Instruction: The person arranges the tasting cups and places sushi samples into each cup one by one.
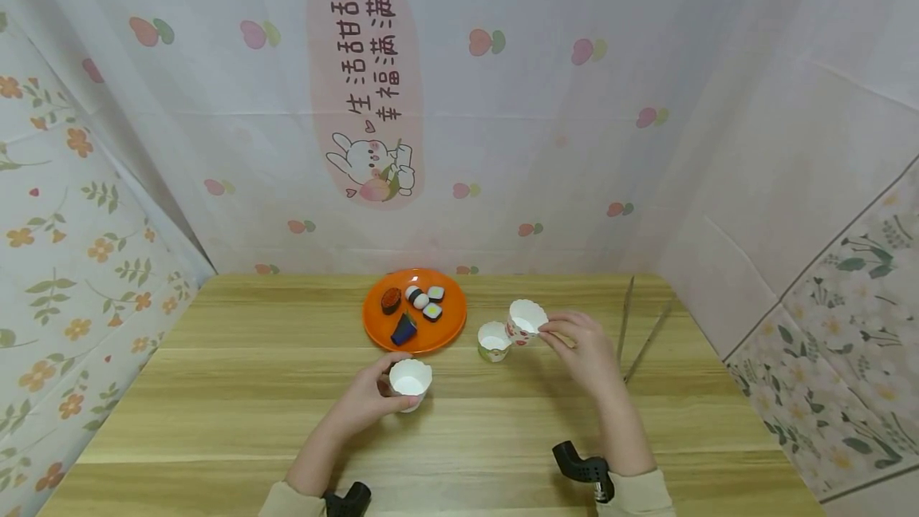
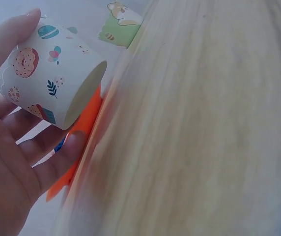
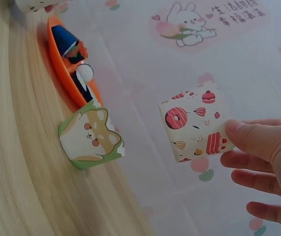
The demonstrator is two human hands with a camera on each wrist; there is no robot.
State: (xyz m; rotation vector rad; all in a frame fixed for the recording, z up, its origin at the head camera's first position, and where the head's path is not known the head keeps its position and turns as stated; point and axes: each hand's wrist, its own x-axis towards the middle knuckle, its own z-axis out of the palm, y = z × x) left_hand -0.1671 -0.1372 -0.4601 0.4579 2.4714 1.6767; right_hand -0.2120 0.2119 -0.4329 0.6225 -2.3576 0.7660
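Observation:
My left hand grips a white paper baking cup printed with donuts and leaves, in front of the orange plate. In the left wrist view the cup is tilted, its base off the wood. With thumb and fingertips, my right hand pinches the rim of a second paper cup, printed with red donuts and cake slices, raised above the table. A green paper cup with a dog picture stands upright on the table, just left of the raised cup.
The orange plate at the back holds several toy sushi pieces. Two thin sticks, perhaps chopsticks, lie right of my right hand on the wooden table. A printed curtain hangs behind the table.

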